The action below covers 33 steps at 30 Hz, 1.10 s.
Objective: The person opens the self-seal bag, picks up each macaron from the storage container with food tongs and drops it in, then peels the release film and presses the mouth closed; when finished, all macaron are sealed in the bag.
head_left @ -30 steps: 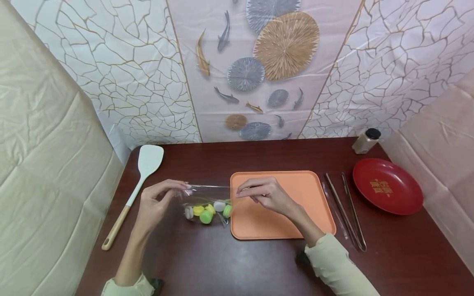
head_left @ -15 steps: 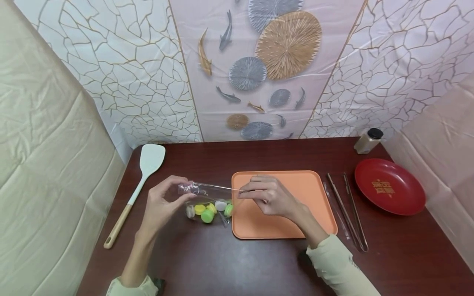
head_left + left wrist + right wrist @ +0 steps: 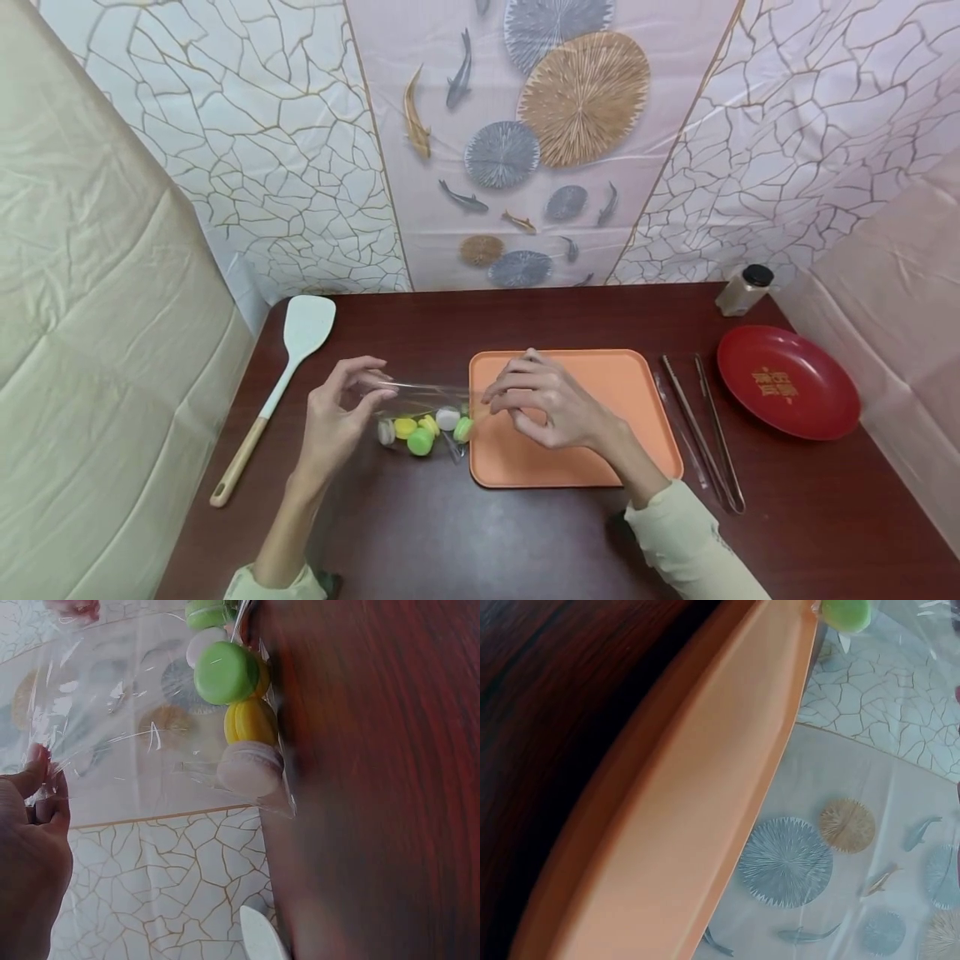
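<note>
A clear plastic bag [image 3: 427, 398] stands stretched between both hands, its upper edge raised. Along its bottom lie several macarons [image 3: 225, 673], green, yellow and pale lilac. My left hand [image 3: 333, 417] pinches the bag's upper left corner between thumb and fingers; the left wrist view shows that pinch too. At the upper right corner, the bent fingers of my right hand [image 3: 546, 404] meet the film, over the left part of an orange tray [image 3: 585, 433]. The right thumb stands apart below them; I cannot tell whether these fingers grip the film. The right wrist view shows mostly the tray [image 3: 682, 810].
A white spatula [image 3: 306, 329] with a wooden handle lies on the left. Right of the tray are metal tongs [image 3: 693, 425] and a clear strip [image 3: 686, 437] beside them. A red plate [image 3: 817, 383] and a black-capped jar [image 3: 742, 292] stand farther right.
The left fingers have shifted their pinch along the bag's upper left corner. My right thumb has spread away from the fingers. The macarons have stayed in place.
</note>
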Available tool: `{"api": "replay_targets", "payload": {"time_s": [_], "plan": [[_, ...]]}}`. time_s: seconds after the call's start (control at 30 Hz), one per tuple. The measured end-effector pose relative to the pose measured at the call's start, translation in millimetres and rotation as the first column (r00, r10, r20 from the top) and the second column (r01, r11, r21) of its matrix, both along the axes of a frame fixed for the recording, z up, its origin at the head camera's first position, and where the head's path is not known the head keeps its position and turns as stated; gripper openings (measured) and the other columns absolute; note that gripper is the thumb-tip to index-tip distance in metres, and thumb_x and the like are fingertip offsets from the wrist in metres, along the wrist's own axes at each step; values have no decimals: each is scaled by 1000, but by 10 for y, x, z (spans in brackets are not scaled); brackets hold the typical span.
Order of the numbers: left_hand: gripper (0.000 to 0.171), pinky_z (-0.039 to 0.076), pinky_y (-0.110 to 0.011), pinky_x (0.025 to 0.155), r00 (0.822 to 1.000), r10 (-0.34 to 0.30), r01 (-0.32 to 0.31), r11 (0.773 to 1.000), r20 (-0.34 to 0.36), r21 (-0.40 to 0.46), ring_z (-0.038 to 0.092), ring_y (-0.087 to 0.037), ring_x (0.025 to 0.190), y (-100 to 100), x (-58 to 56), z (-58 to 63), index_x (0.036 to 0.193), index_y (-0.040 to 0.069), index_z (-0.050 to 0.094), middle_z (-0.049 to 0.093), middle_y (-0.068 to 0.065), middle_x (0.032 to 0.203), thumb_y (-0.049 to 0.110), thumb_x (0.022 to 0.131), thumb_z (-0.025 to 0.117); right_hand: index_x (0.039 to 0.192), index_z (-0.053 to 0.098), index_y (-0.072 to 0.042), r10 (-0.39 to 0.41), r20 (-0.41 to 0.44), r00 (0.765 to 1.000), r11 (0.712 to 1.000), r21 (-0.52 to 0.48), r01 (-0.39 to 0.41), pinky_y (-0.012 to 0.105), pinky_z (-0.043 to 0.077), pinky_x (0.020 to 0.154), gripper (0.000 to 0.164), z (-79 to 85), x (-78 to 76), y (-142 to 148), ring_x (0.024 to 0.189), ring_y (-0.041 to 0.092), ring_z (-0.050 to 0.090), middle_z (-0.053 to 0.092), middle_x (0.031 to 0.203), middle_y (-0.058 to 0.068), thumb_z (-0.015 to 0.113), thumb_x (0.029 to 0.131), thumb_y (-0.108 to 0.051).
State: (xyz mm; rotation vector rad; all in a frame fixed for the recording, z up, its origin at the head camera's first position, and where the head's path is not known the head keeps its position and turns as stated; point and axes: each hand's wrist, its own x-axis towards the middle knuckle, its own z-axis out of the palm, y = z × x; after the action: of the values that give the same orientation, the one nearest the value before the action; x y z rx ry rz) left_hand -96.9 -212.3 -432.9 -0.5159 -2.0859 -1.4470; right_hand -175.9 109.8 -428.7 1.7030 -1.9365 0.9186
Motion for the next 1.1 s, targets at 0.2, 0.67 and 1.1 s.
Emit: {"api": "replay_targets", "payload": {"time_s": [0.2, 0.67, 1.1], "plan": [[49, 56, -13, 82, 1000, -1, 1, 1000, -24, -6, 76, -2, 92, 26, 15, 15, 122, -2, 73, 81, -15, 89, -24, 80, 83, 142, 70, -12, -71, 93, 993, 994, 86, 63, 48, 52, 100, 45, 155, 155, -162, 115, 19, 70, 78, 128, -1, 76, 97, -12], [49, 57, -11, 86, 998, -1, -2, 999, -68, -44, 77, 2, 95, 41, 30, 47, 124, -3, 74, 82, -17, 92, -26, 80, 81, 142, 68, -8, -330, -193, 924, 889, 265, 373, 34, 54, 78, 52, 514, 361, -941, 80, 15, 73, 81, 86, -5, 84, 99, -33], [47, 57, -14, 85, 998, 16, -18, 999, -57, -42, 76, -10, 92, 8, 42, 17, 126, -5, 70, 79, -15, 85, -25, 84, 78, 143, 65, -6, -312, -206, 927, 911, 212, 354, 32, 54, 75, 49, 466, 371, -1023, 55, 11, 58, 59, 60, -5, 84, 98, -13]]}}
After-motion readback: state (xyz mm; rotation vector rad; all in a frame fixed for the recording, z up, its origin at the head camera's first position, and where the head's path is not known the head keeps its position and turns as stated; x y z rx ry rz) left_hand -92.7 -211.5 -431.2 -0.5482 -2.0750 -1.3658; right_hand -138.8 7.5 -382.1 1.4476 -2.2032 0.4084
